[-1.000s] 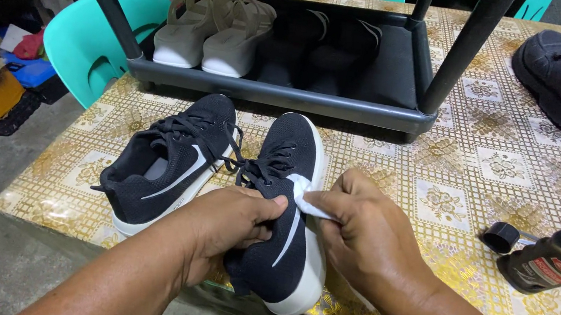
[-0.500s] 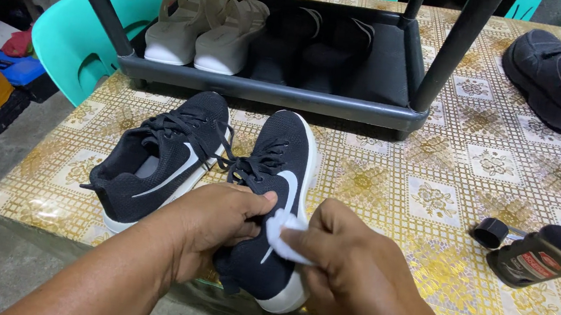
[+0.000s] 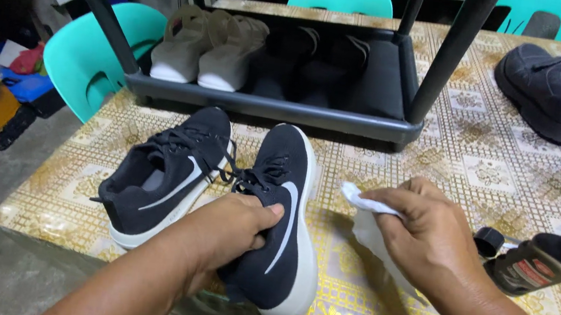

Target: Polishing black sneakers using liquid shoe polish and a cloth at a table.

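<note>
The black sneaker (image 3: 280, 221) was gripped at its soft knit collar by the left hand (image 3: 233, 229), judged light and pliable; a white cloth (image 3: 372, 221) was pinched in the right hand (image 3: 426, 237)

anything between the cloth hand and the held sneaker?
Nothing. In the head view only bare patterned tablecloth shows between the right hand with its white cloth and the sneaker gripped by the left hand.

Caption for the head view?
Left hand grips a black sneaker; right hand holds a white cloth beside it.
</note>
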